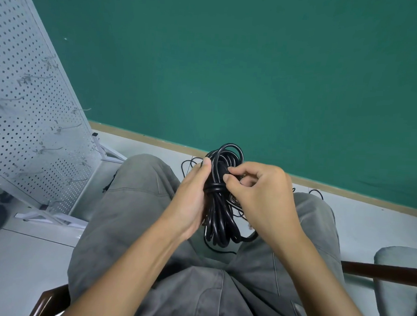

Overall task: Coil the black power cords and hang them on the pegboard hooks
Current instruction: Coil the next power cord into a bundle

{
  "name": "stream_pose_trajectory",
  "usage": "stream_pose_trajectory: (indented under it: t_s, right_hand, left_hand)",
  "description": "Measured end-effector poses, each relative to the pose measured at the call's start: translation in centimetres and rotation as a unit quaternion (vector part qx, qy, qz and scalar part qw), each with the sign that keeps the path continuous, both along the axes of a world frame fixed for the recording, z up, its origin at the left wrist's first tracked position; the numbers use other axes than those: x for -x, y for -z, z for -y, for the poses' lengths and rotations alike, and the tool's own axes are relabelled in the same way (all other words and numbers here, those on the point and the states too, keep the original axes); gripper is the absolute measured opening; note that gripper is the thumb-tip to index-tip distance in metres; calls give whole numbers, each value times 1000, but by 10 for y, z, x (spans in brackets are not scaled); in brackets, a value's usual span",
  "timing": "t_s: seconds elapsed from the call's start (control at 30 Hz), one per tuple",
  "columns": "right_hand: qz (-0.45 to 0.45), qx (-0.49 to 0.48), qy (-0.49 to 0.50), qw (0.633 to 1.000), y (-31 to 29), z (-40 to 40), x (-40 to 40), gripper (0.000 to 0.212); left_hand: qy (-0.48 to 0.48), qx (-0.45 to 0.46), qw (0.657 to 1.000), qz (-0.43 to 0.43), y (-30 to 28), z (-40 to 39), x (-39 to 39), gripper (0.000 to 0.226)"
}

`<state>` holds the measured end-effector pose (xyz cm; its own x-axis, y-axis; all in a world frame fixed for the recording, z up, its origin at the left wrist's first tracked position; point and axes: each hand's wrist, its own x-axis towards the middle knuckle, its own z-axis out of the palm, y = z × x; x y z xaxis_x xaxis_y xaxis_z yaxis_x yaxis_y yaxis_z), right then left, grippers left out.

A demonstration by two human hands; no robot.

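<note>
the left hand (191, 195) grips a coiled black power cord (220, 206) at its wrapped middle, thumb on top, above the lap in grey trousers (132, 202). the right hand (261, 194) pinches a strand at the bundle's upper right with curled fingers. more loose cord (188, 162) lies on the floor beyond the knees. the white pegboard (24, 100) with its hooks (30, 78) leans at left, well apart.

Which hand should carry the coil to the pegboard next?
Left, probably. The left hand already grips the coiled black cord around its wrapped middle, and the pegboard stands on that side. The right hand only pinches the cord's loose end.
</note>
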<state>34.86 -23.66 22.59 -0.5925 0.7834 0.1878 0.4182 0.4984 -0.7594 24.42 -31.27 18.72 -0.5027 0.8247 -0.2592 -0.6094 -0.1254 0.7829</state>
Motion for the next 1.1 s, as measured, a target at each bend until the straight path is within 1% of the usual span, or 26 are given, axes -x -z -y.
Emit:
stream_pose_trajectory:
  t_s: [0.1, 0.2, 0.3, 0.4, 0.5, 0.57, 0.7, 0.77, 0.93, 1.03, 1.1]
  right_hand:
    - [-9, 15, 9, 1000, 3, 0, 1, 6]
    - [-14, -5, 20, 1000, 7, 3, 5, 4]
    - [-3, -36, 23, 999, 8, 6, 10, 1]
    - [9, -69, 27, 997, 8, 12, 15, 5]
    - [-30, -119, 61, 991, 10, 22, 21, 11]
    - [-45, -136, 81, 986, 14, 27, 24, 13]
    - [-69, -133, 102, 983, 18, 31, 24, 20]
    - [-71, -139, 101, 983, 15, 30, 25, 21]
    - [-49, -175, 17, 983, 10, 20, 24, 25]
    - [-36, -189, -8, 981, 11, 23, 20, 19]
    - [-52, -191, 8, 980, 10, 24, 19, 17]
  left_hand:
    - [-27, -27, 999, 30, -1, -1, 1, 45]
    - [-57, -26, 997, 45, -3, 1, -2, 43]
    - [-90, -21, 994, 56, -3, 0, -3, 44]
    - [-110, -26, 992, 64, -5, 1, -1, 45]
    - [-129, -41, 988, 77, -10, 2, 2, 41]
    - [-134, -54, 985, 91, -12, 3, 2, 43]
    - [-135, -78, 983, 102, -11, 4, 2, 45]
    - [-126, -73, 985, 93, -10, 4, 5, 43]
    - [-51, -37, 998, 24, -9, 5, 17, 56]
    - [-19, -29, 999, -6, -5, 6, 22, 51]
    - [-14, -29, 999, -2, -4, 5, 22, 39]
